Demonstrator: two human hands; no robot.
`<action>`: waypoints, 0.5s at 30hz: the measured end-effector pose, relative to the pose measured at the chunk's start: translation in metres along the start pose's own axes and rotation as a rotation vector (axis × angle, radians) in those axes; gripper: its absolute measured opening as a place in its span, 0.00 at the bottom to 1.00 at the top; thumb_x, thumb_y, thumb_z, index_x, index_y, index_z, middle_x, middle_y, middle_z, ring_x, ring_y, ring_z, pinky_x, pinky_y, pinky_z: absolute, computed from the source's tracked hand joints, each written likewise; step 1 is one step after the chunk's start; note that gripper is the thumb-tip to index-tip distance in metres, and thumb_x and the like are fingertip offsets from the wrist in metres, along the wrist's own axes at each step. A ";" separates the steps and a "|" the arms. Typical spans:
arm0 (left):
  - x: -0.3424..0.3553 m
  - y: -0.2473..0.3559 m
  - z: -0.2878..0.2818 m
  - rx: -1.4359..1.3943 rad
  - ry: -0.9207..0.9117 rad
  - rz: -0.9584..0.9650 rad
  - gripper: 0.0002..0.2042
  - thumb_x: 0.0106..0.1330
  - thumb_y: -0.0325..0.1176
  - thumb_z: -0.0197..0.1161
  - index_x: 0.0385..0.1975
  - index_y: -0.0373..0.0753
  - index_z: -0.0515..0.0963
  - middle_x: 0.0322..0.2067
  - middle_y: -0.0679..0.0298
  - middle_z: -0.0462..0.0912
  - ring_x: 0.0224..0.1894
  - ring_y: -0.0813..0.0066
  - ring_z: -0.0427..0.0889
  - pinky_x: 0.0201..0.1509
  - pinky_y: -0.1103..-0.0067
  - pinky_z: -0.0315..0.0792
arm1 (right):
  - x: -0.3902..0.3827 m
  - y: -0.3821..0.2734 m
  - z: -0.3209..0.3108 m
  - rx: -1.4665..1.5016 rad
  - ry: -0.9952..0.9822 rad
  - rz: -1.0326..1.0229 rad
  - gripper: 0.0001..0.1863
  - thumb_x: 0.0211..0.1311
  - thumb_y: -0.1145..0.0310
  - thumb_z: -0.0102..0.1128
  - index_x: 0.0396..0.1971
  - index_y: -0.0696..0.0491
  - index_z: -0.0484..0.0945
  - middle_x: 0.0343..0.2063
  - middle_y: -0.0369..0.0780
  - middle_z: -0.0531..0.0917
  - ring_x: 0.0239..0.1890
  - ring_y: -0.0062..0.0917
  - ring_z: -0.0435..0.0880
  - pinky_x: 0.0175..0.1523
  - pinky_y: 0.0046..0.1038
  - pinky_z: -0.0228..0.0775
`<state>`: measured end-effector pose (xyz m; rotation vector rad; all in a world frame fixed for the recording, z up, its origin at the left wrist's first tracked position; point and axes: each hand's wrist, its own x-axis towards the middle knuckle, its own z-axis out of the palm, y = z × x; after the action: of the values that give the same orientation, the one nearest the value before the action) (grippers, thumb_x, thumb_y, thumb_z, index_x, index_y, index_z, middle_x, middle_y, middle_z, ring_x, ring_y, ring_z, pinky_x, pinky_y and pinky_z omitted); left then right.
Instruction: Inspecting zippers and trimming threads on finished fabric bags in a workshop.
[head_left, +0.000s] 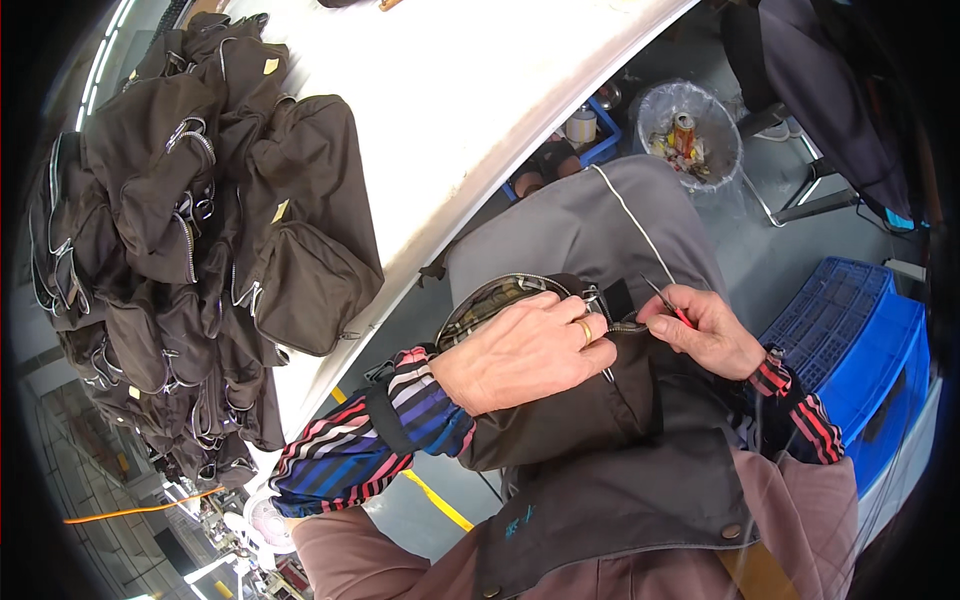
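Many dark brown bags with silvery zips lie in a tall heap [310, 170] along the left, some showing small pale yellow tabs. An orange cable [140, 516] runs below that heap. Beside the heap, a white table [440, 90] slants up toward the upper right. Next comes the person's left forearm in a striped sleeve [345, 450], with a yellow floor stripe [437, 500] showing beneath it. The left hand [525, 350], a gold-coloured ring [587, 333] on one finger, lies over a dark brown bag [570, 430], its fingers bent down and closed on the fabric beside the zip. This bag sits in front of the person's body, above a dark apron [620, 520]; its curved opening shows a patterned lining left of the hand. Behind the bag spreads a broad grey surface [580, 225], crossed by a thin white cord [630, 215]. To the right, thumb and fingers of the right hand [715, 330] are clamped on a small pointed tool [683, 316] with a red handle, close to the zip's end. Farther up stands a waste bin [732, 150] with a clear liner and a can [684, 130] inside. Blue plastic crates [830, 320] stand at the far right.
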<state>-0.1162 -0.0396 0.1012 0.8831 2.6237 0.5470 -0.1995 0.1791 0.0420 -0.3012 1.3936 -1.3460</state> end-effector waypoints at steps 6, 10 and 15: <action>-0.003 -0.005 0.007 -0.078 0.037 -0.032 0.05 0.51 0.26 0.56 0.29 0.38 0.71 0.30 0.63 0.71 0.35 0.66 0.71 0.39 0.75 0.68 | -0.002 0.005 0.001 -0.016 0.025 0.000 0.12 0.62 0.64 0.54 0.37 0.58 0.72 0.19 0.25 0.65 0.23 0.08 0.59 0.29 0.14 0.55; -0.008 -0.015 0.011 -0.368 0.086 -0.137 0.03 0.57 0.24 0.54 0.29 0.36 0.69 0.31 0.58 0.71 0.37 0.59 0.71 0.41 0.72 0.67 | -0.005 -0.003 0.008 -0.138 0.036 -0.091 0.14 0.61 0.63 0.56 0.41 0.57 0.70 0.20 0.27 0.68 0.23 0.10 0.63 0.31 0.15 0.58; -0.011 -0.021 0.018 -0.430 0.140 -0.149 0.03 0.58 0.24 0.54 0.30 0.36 0.68 0.31 0.58 0.71 0.37 0.59 0.71 0.43 0.72 0.68 | -0.009 -0.004 0.015 -0.373 0.087 -0.188 0.15 0.57 0.66 0.59 0.42 0.57 0.69 0.22 0.34 0.73 0.25 0.17 0.70 0.32 0.21 0.64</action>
<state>-0.1116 -0.0574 0.0776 0.5264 2.5135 1.1112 -0.1865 0.1771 0.0536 -0.6406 1.7240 -1.2548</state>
